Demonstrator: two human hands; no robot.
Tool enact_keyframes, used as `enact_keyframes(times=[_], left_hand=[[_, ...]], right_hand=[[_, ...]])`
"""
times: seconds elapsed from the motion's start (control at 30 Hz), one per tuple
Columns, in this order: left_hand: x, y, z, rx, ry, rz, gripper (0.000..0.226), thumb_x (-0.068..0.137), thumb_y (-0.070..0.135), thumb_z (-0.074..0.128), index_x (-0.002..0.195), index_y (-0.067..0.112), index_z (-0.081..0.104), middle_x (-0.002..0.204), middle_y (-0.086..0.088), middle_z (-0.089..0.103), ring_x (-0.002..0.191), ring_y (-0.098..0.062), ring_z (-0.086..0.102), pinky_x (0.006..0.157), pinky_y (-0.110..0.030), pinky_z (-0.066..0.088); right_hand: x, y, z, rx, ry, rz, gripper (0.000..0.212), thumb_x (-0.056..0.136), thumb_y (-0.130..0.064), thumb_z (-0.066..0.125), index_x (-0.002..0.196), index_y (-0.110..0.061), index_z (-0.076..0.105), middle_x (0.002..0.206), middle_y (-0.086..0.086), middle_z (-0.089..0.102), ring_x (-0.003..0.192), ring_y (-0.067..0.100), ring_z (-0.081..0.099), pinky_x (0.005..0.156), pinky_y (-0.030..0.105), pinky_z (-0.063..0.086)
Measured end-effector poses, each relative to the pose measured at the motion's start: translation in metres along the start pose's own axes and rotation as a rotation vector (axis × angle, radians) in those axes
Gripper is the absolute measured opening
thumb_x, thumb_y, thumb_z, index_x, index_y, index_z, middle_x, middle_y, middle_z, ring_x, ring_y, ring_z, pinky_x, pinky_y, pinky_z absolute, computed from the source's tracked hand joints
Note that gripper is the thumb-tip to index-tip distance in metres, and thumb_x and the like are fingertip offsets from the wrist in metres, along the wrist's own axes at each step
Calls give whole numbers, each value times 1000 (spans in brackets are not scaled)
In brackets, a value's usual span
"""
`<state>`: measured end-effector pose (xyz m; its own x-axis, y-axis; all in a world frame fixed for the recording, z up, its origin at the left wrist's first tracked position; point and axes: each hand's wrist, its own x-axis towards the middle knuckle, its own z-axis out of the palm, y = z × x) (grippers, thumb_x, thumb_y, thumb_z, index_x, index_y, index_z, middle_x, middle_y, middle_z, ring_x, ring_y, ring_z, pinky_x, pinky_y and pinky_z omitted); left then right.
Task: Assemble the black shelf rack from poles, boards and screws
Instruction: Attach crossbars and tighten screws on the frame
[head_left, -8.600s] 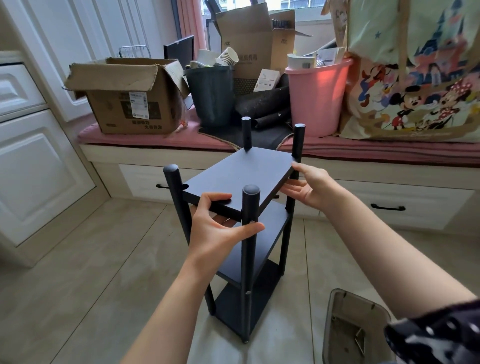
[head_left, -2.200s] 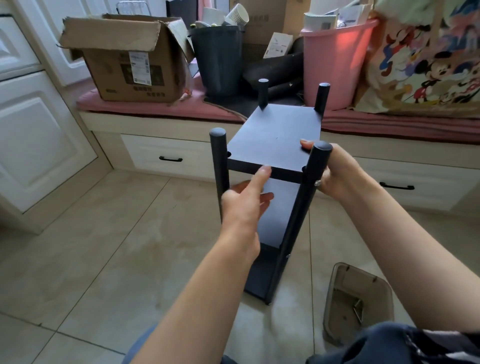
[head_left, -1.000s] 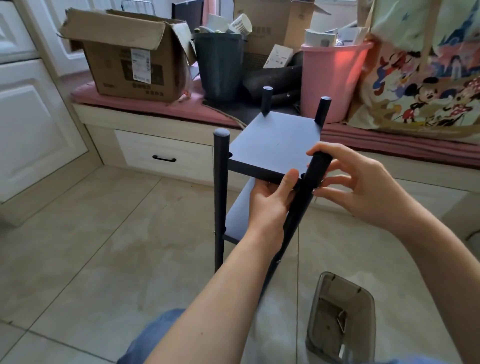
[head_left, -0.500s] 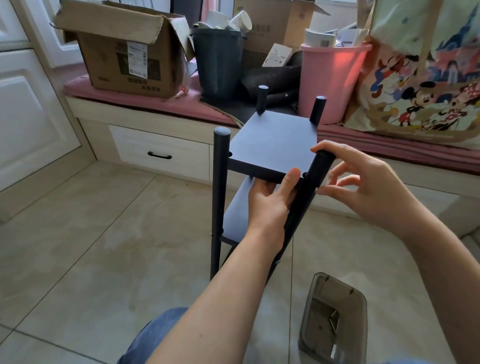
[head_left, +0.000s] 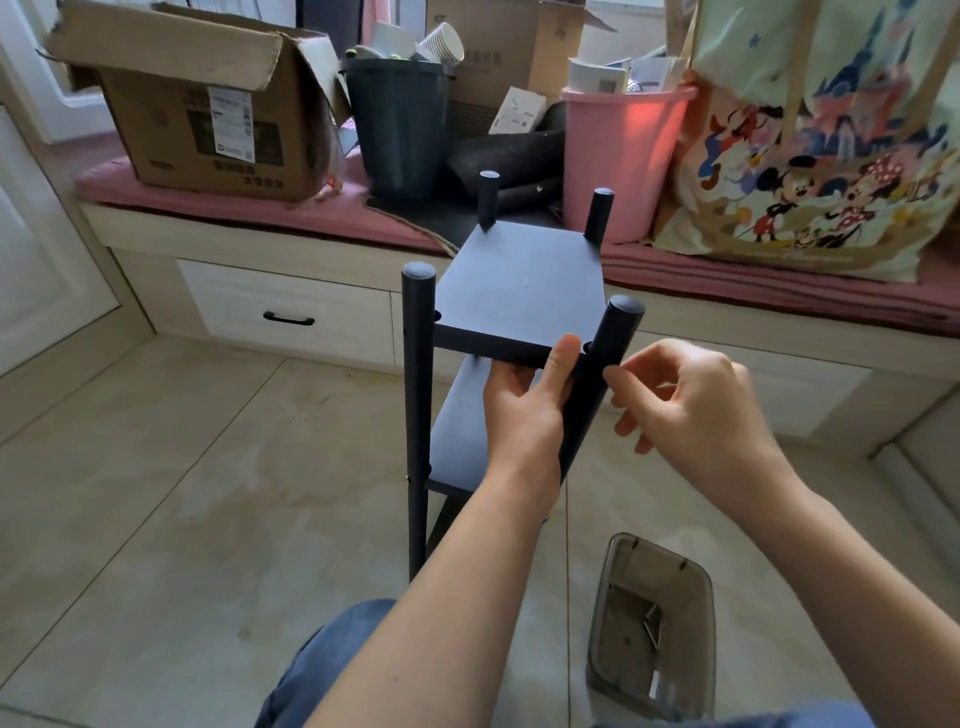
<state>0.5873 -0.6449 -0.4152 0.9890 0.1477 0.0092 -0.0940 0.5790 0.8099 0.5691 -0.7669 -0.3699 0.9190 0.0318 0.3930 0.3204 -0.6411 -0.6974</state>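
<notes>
Shelf rack: upright on floor tiles, before the window seat.
Left hand: grip closed on top board edge.
Right hand: fingers curled at near-right pole; grip unclear.
Nearby: grey tray right, pink bucket behind.

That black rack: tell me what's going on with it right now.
A person is putting the rack together on the tiled floor. It stands upright with four poles and its boards in place. The left hand grips the top board's front edge, thumb against the near right pole. The right hand, fingers curled, works at that pole just below the top board; whether it pinches a screw cannot be told. A grey tray with small hardware sits on the floor nearby.
</notes>
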Motion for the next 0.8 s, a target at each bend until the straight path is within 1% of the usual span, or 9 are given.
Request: enact_keyframes(times=[0.07, 0.2, 0.23, 0.3, 0.4, 0.47, 0.53, 0.6, 0.8], left_hand=[[0, 0, 2, -4, -6, 2, 17, 89, 31, 74, 78, 44, 73, 97, 7, 76, 102, -21, 73, 92, -36, 55], [1, -4, 6, -21, 11, -3, 8, 88, 31, 75, 91, 38, 71, 99, 7, 76, 102, -19, 72, 95, -36, 54], [1, -4, 7, -23, 18, -9, 10, 89, 30, 75, 96, 34, 69, 99, 7, 76, 102, -19, 72, 95, -36, 55], [3, -5, 9, -40, 27, -16, 14, 90, 27, 74, 102, 29, 67, 100, 6, 76, 102, -18, 72, 94, -35, 55], [6, -5, 11, -73, 19, -12, 11, 91, 24, 74, 98, 28, 67, 101, 3, 76, 102, -21, 72, 94, -35, 56], [6, -5, 12, -76, 15, -11, 9, 91, 24, 74, 95, 29, 68, 102, 1, 76, 103, -24, 72, 95, -38, 56], [7, -5, 13, -72, 14, -14, 8, 91, 24, 74, 95, 28, 68, 101, 1, 76, 103, -25, 72, 95, -38, 57], [8, -5, 13, -82, 16, -15, 8, 91, 24, 74, 95, 27, 68, 100, 2, 76, 104, -26, 72, 96, -39, 56], [5, -4, 13, -86, -3, -8, 5, 92, 22, 72, 92, 27, 70, 96, 3, 77, 103, -27, 72, 98, -41, 55]], right_hand=[[-4, -2, 4, -36, 31, -2, 17, 94, -26, 64, 82, -13, 65, 61, -4, 67, 48, 4, 64, 47, 18, 49], [-4, 1, 10, -142, 94, -27, 17, 94, -25, 63, 85, -10, 63, 68, -4, 65, 60, 13, 65, 60, 31, 55], [-3, 2, 11, -158, 118, -40, 18, 93, -25, 64, 84, -10, 62, 69, -4, 64, 62, 15, 64, 61, 29, 54], [-2, 3, 13, -202, 170, -75, 18, 91, -23, 66, 81, -10, 60, 68, -6, 61, 62, 10, 60, 58, 14, 45], [0, 4, 17, -235, 202, -108, 18, 89, -19, 64, 76, -10, 55, 63, -9, 56, 57, 5, 53, 54, 7, 37], [3, 4, 18, -261, 189, -130, 18, 89, -19, 60, 76, -10, 51, 63, -7, 53, 55, 12, 51, 53, 11, 38], [5, 6, 20, -329, 179, -159, 19, 92, -20, 55, 79, -7, 50, 66, 2, 54, 58, 28, 54, 55, 33, 46], [4, 6, 22, -391, 194, -196, 20, 93, -21, 52, 82, -5, 49, 70, 6, 54, 62, 37, 56, 56, 43, 47], [-2, 4, 18, -325, 201, -233, 12, 93, -16, 59, 89, -8, 52, 79, -2, 55, 67, 28, 57, 61, 40, 47]])
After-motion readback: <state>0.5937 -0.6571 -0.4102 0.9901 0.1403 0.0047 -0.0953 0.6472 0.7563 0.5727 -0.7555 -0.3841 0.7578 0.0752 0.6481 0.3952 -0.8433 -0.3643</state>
